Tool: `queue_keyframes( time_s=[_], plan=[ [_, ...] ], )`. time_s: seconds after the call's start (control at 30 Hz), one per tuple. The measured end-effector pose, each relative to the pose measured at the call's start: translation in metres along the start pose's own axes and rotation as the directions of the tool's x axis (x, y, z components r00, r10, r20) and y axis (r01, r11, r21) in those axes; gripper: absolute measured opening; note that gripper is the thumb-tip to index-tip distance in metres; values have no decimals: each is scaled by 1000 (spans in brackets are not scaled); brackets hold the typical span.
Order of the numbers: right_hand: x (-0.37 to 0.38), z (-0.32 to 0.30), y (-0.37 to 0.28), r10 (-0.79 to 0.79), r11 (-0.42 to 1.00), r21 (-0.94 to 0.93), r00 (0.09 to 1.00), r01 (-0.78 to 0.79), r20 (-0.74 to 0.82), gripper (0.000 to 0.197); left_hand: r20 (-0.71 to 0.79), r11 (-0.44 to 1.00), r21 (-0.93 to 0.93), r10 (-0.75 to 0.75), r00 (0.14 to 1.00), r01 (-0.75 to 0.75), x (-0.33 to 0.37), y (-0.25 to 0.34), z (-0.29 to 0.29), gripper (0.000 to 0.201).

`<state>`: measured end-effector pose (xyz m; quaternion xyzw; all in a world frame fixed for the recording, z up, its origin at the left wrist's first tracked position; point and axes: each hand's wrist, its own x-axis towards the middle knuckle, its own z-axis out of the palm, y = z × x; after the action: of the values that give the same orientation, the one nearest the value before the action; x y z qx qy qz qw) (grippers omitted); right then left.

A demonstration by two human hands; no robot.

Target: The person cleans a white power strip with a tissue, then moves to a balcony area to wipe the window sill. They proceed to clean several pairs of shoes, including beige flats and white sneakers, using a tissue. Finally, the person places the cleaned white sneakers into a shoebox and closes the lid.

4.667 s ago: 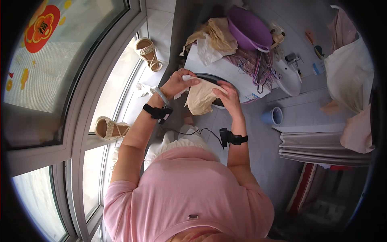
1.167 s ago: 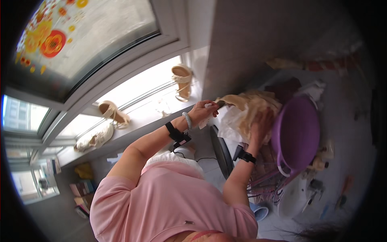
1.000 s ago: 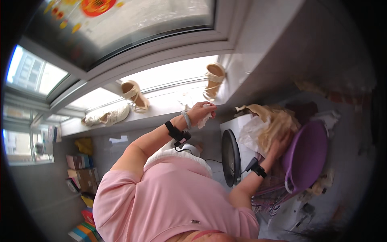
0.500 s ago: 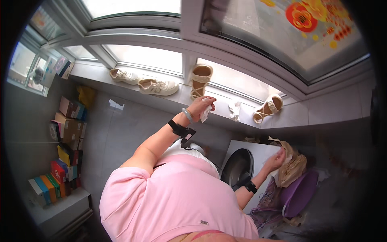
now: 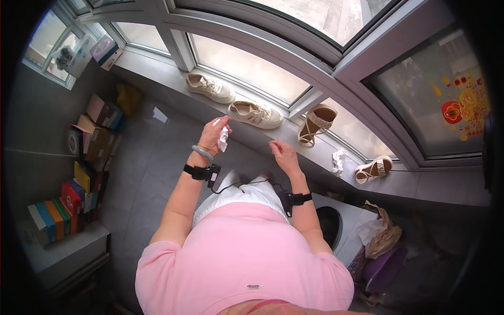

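The left hand [image 5: 211,135] holds a crumpled white paper [image 5: 223,142].

The hand is squeezed around the paper, which pokes out on the right; the fingers hide the rest. Just past it, two white sneakers [image 5: 255,114] sit on the grey window sill [image 5: 157,72]. Next comes the right hand [image 5: 285,156], well apart from the paper. Its fingers curl in, so I cannot tell if they touch or hold something small. Further right are a strappy sandal [image 5: 317,126], a white paper lump [image 5: 339,161] and another sandal [image 5: 374,169]. The right arm [image 5: 307,223] partly hides a round dark door [image 5: 329,223]. A brown bundle [image 5: 386,235] partly covers a dim purple tub [image 5: 387,268].
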<state>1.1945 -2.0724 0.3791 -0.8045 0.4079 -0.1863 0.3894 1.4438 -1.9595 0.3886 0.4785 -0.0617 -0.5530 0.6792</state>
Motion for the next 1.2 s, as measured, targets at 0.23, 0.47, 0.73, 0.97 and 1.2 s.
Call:
queue_keyframes(
  time_s=[0.23,0.47,0.73,0.97,1.2],
  plan=[
    [90,56,-20,80,943,-326,997,-68,23,31,-47,998,67,-1,999,4,3,19,-42,26],
    [170,97,-13,127,693,-719,991,-56,45,42,-84,984,164,-58,995,72,45,50,-57,24],
    [185,104,-23,154,627,-778,970,50,186,27,-47,964,222,-139,989,146,100,82,-41,25],
    [183,111,-18,202,569,-820,977,-56,74,29,23,947,283,-166,986,153,119,100,-53,23],
    [178,125,-37,343,492,-841,938,-227,-52,37,127,939,314,-188,974,140,122,142,-70,20]
  ],
)
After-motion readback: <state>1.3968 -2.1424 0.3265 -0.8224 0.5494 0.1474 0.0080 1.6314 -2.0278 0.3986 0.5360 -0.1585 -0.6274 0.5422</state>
